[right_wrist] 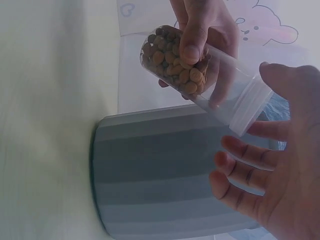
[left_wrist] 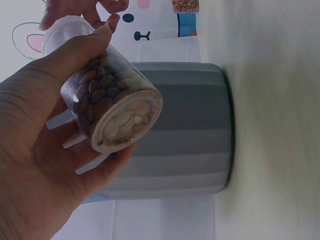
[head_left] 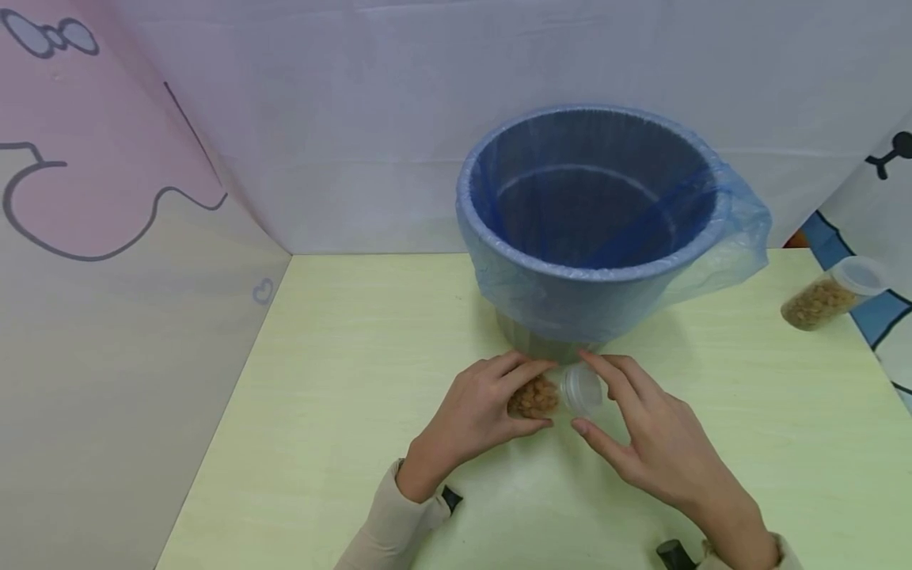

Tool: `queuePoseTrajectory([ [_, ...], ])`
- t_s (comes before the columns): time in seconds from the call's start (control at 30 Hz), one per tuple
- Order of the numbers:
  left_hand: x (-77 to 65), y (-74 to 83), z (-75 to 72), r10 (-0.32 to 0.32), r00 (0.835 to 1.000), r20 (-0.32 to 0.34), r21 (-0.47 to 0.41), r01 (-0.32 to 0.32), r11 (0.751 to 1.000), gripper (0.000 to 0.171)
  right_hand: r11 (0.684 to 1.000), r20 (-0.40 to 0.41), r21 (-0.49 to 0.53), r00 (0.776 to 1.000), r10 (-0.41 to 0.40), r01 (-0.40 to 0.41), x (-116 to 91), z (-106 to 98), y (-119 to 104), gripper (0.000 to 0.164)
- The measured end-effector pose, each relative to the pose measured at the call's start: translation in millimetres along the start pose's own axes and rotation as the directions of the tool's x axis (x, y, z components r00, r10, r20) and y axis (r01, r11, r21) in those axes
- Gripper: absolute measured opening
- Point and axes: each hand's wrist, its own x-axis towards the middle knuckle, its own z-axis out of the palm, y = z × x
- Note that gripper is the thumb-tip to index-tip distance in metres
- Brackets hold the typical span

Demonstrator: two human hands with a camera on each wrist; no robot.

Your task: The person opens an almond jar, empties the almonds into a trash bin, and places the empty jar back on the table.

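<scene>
A clear plastic jar (head_left: 536, 396) with a translucent white screw lid (right_wrist: 251, 106) is partly filled with small brown pellets. My left hand (head_left: 484, 404) grips its body, thumb on one side and fingers on the other. The jar is tilted, and its base faces the left wrist camera (left_wrist: 127, 120). Around the lid end, my right hand (head_left: 655, 439) has its thumb and fingers spread. In the right wrist view, thumb and index finger lie at opposite edges of the lid; whether they touch it I cannot tell.
Just behind the hands stands a grey bin (right_wrist: 165, 175) lined with a blue plastic bag (head_left: 741, 229). A second lidded jar of brown pieces (head_left: 819, 302) stands at the table's right edge. Printed cloth (head_left: 356, 142) hangs behind the pale yellow table (head_left: 321, 380).
</scene>
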Motion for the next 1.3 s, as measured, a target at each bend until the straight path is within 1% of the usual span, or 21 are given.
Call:
queuePoseTrajectory([
  [0.3,-0.9,1.3,-1.3,0.002,1.000,-0.003,-0.001,-0.002,1.000,0.070,1.000,-0.006,0.018,1.000,0.015,-0.015,-1.6,0.9,-0.9,0.075],
  [0.63,-2.8,-0.2,-1.1,0.003,1.000,-0.006,0.000,-0.003,1.000,0.071,0.999,0.000,0.043,1.000,-0.029,0.029,-0.5,0.8,-1.7,0.067],
  [0.77,-3.1,-0.3,-1.6,0.005,1.000,-0.008,-0.002,-0.005,1.000,0.071,0.999,0.006,0.040,1.000,-0.030,0.030,-0.4,0.5,-2.0,0.072],
  [0.9,-2.8,0.3,-2.2,0.008,1.000,-0.011,-0.003,-0.008,1.000,0.070,0.999,0.005,0.032,1.000,-0.008,0.008,-0.2,0.3,-2.3,0.078],
  [1.07,-2.5,1.2,-3.5,0.015,1.000,-0.017,0.001,-0.015,1.000,0.070,0.999,-0.011,0.032,1.000,0.003,-0.003,0.9,-0.3,-2.9,0.071],
  [1.3,-2.5,1.8,-4.9,0.015,1.000,-0.011,0.007,-0.015,1.000,0.070,0.999,-0.015,0.044,1.000,-0.021,0.022,1.3,-1.6,-3.8,0.065],
])
